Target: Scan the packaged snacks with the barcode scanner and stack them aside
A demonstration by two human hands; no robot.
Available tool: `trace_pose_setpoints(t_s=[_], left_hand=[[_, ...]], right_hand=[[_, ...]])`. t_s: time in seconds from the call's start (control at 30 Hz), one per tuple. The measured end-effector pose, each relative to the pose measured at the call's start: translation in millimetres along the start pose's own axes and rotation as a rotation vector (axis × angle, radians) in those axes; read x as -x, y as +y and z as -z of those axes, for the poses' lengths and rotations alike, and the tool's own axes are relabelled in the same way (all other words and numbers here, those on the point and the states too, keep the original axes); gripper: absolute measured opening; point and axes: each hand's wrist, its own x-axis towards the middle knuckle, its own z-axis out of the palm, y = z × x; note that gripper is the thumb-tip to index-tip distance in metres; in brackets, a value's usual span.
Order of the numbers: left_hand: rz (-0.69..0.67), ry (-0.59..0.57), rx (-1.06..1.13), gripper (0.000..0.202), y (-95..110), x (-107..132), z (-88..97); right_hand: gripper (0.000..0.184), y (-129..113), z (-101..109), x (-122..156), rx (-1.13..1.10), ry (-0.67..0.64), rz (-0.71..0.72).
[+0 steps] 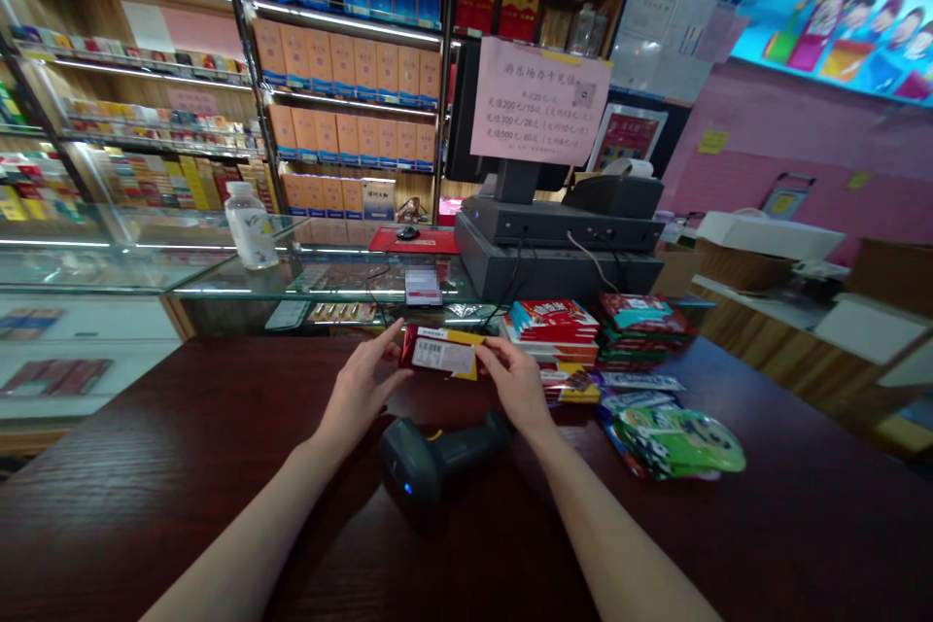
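Observation:
A chocolate bar (443,357) in a red and yellow wrapper is held up above the dark counter, a white label with a barcode facing me. My right hand (516,387) pinches its right end between thumb and fingers. At the left end, the thumb and fingers of my left hand (362,389) curve around the wrapper's edges; how firmly they press is hard to see. Below the bar, between my forearms, a dark handheld barcode scanner (437,457) lies on its side with a blue light lit. Neither hand touches it.
Right of my hands lie stacked red packets (554,321), more yellow-wrapped bars (572,383) and a green package (677,442). Behind stand a cash register (558,233) with a paper sign, a glass display case (328,287) and a bottle (250,225). Shelves of boxes (350,63) line the back.

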Motion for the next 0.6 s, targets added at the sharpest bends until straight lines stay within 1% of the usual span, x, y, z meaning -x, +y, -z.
trace_pose_setpoints(t_s=[0.07,0.2,0.3,0.37,0.53,0.6], left_hand=[[-0.048,-0.023,-0.056,0.069,0,0,4.7],[-0.155,-0.022,-0.160,0.070,-2,-1,12.6],[-0.255,-0.074,-0.208,0.074,-5,-2,16.5],[-0.298,-0.107,-0.224,0.076,-6,-2,18.4],[-0.293,-0.157,-0.239,0.073,-4,-2,21.8],[-0.286,-0.158,-0.219,0.073,-3,-2,22.2]], right_hand=[[0.034,0,0,0,-0.010,-0.017,-0.013],[0.034,0,-1,0,-0.056,-0.028,-0.035],[0.034,-2,-1,0,-0.077,-0.041,-0.045],[0.035,-3,-1,0,-0.080,-0.052,-0.055],[0.038,-3,-1,0,-0.083,-0.063,-0.070],[0.041,-1,-2,-1,-0.081,-0.068,-0.056]])
